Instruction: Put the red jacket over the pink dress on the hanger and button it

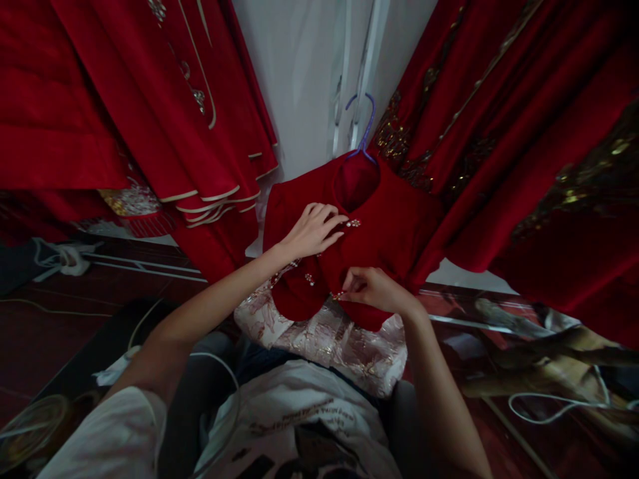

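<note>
A red jacket (pixel 399 219) with a rounded front hem lies over my lap, on a purple hanger (pixel 368 130) at its neckline. My left hand (pixel 317 229) rests on the jacket's chest with its fingers stretched out and apart. Its fingertips are beside a beaded fastener (pixel 354 223) below the neckline. Lower down, my right hand (pixel 372 289) has thumb and fingers pinched at the front edge, on another beaded fastener (pixel 338 295) that it partly hides. A third beaded piece (pixel 309 279) sits on the other front panel. Pale shiny floral fabric (pixel 329 339) shows below the hem.
Red garments (pixel 200 120) with pale piping hang at the left. More red garments (pixel 539 173) with gold sequins hang at the right. Behind the hanger stands a white panel (pixel 294 73) with a metal handle. A looped white cord (pixel 544 416) is at lower right.
</note>
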`<state>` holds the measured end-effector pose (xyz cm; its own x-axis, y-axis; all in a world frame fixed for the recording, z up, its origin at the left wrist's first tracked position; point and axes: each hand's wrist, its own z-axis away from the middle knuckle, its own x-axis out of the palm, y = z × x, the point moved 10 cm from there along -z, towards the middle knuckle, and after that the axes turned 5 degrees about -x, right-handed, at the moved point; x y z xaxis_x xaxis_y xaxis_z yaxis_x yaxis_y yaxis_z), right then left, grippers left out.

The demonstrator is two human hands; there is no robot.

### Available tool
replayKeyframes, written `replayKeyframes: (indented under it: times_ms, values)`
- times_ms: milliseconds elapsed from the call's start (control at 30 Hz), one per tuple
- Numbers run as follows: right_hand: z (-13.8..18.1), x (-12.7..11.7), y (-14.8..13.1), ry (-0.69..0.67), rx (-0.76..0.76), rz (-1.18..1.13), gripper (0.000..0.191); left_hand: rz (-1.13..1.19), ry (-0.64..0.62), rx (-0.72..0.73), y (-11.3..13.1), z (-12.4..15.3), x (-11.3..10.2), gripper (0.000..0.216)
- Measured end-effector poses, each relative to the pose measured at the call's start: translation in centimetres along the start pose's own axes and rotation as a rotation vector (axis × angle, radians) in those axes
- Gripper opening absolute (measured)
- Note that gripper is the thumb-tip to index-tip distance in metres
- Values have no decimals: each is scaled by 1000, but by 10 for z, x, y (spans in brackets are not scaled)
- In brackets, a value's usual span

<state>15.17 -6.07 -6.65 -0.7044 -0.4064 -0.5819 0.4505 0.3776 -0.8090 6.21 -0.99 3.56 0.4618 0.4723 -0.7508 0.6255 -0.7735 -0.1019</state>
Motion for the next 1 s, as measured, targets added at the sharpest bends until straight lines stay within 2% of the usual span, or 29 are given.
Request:
replayKeyframes:
  times_ms: [100, 267, 500, 567, 667, 733, 767, 833, 900, 1000]
  values:
    - [8, -1, 1, -50, 21, -42, 21, -68, 14, -45, 5, -16, 4, 33]
    - [16, -5, 5, -101, 52, -87, 23, -28, 35, 50, 14, -31, 0, 21]
    - [17, -33, 5, 107, 22, -44, 26, 101, 81, 152, 16, -33, -15, 17]
    - [16, -51, 1, 253, 1, -24, 27, 79, 134, 211, 19, -32, -17, 18]
    - [19, -97, -16, 633, -32, 6, 29, 9, 183, 296, 21, -30, -17, 21]
    - [17, -119, -38, 853, -122, -20, 30, -48, 170, 331, 21, -29, -12, 23]
    - [12, -124, -51, 914, -195, -41, 31, -75, 154, 331, 20, -29, -9, 24]
    - [-9, -121, -75, 903, -330, -79, 39, -122, 116, 279, 14, -30, -3, 23]
    - [-39, -104, -84, 796, -344, -77, 58, -147, 85, 162, 3, -30, 2, 26]
    - [-60, -86, -62, 820, -96, 69, 91, -152, 113, -61, -15, -19, 1, 46]
